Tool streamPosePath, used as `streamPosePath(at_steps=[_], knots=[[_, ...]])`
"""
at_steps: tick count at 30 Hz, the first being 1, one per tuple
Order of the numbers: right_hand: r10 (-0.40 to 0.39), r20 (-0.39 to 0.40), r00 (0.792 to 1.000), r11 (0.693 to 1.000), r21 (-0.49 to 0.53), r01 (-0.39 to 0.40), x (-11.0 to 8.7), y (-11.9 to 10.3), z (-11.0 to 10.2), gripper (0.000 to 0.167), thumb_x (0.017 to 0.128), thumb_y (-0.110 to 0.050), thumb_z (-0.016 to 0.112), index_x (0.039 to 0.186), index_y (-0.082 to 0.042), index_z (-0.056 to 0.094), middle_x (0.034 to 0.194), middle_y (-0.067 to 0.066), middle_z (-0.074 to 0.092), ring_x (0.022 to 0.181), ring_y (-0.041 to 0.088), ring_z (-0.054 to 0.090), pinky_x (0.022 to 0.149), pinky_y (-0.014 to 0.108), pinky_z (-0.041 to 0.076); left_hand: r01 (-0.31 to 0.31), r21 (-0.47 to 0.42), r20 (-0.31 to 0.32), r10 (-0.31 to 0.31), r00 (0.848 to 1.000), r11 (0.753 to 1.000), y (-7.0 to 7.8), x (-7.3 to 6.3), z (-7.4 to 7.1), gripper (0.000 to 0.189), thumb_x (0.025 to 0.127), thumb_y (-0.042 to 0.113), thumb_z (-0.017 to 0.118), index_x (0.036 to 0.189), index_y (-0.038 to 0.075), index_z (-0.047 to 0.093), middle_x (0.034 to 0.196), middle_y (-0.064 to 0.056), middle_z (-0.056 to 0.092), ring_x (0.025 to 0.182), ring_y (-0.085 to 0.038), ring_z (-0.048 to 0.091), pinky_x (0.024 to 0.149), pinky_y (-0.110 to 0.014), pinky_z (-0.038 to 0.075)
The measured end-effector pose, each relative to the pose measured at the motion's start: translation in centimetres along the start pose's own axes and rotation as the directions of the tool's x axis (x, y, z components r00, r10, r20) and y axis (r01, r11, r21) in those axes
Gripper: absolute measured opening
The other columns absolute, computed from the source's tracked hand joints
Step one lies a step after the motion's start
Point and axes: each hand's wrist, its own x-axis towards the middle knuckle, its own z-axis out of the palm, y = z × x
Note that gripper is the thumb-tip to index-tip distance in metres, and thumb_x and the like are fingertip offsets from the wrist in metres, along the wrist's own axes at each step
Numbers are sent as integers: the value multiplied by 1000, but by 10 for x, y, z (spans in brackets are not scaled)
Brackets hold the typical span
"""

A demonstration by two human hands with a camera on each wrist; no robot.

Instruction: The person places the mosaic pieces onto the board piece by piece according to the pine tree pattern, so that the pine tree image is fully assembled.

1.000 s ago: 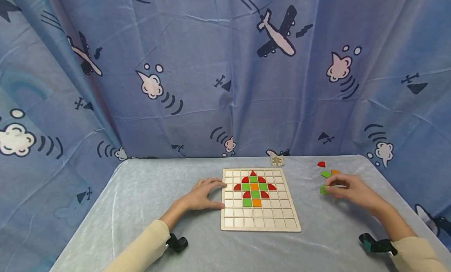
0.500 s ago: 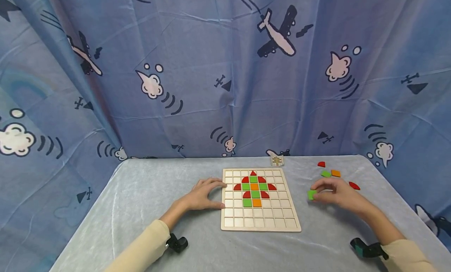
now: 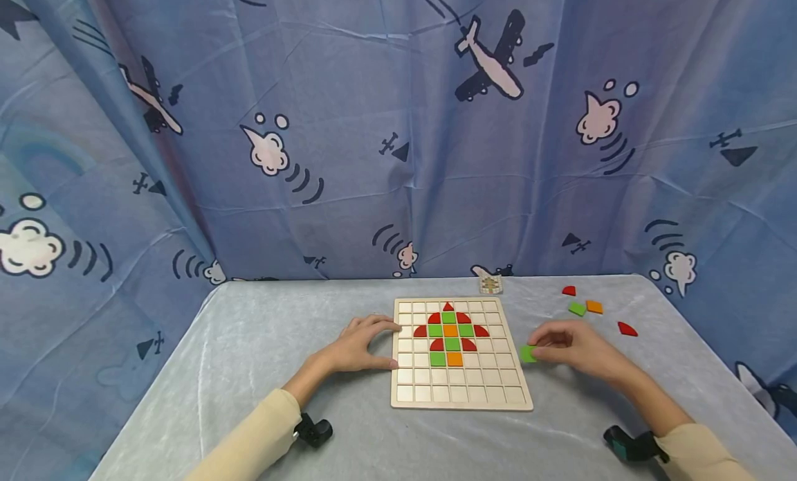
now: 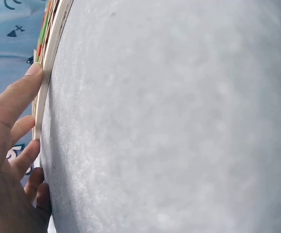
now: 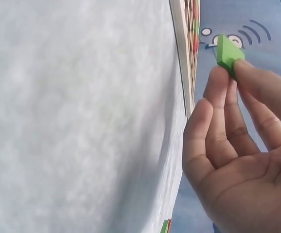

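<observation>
A wooden grid board point(image 3: 461, 396) lies on the table, its cells partly filled with red, green and orange tiles forming a tree-like pattern. At its left edge rests my left hand point(image 3: 355, 346), thumb and fingers spread, fingertips on the rim; the left wrist view shows the thumb point(image 4: 26, 90) against the board's side. Just off the board's right edge, my right hand point(image 3: 575, 349) pinches a green square tile point(image 3: 528, 354) between thumb and fingertips. In the right wrist view this green tile point(image 5: 229, 52) stands tilted above the fingers.
Loose tiles lie at the back right: a red quarter-round point(image 3: 569, 291), a green square point(image 3: 577, 308), an orange square point(image 3: 594, 306) and another red piece point(image 3: 627, 329). Behind the board sits a small patterned card point(image 3: 490, 284). A blue curtain point(image 3: 336, 156) hangs along the table's back.
My right hand has carried the green tile from the loose pieces leftward to near the board's right edge, uncovering the orange and red pieces. The left hand has stayed at the board.
</observation>
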Motion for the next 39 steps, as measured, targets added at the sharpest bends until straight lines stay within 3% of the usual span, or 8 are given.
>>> streamPosePath(at_steps=[10, 24, 39], knots=[[14, 22, 1000, 1000, 21, -14, 7, -8, 9, 22, 88, -21, 75, 103, -7, 70, 103, 14, 70, 86, 9, 67, 71, 30, 58, -1, 7, 3, 1, 1000, 1000, 0, 1, 0, 67, 81, 52, 76, 140, 29, 53, 153, 2, 44, 135, -31, 37, 110, -56, 32], [-15, 108, 994, 991, 131, 1, 17, -15, 27, 23, 89, -15, 72, 104, 2, 67, 95, 19, 70, 76, 18, 70, 69, 35, 61, -4, 4, -1, 4, 1000, 1000, 1, 0, -1, 67, 81, 51, 77, 140, 29, 54, 153, 2, 44, 135, -31, 37, 111, -56, 32], [-27, 141, 990, 997, 74, 17, 39, -28, 50, 17, 90, -14, 71, 102, -1, 69, 88, 15, 68, 69, 16, 64, 64, 28, 57, 3, -2, -2, -3, 1000, 1000, -1, 0, 1, 67, 81, 50, 77, 140, 29, 54, 153, 2, 43, 135, -31, 37, 110, -56, 32]])
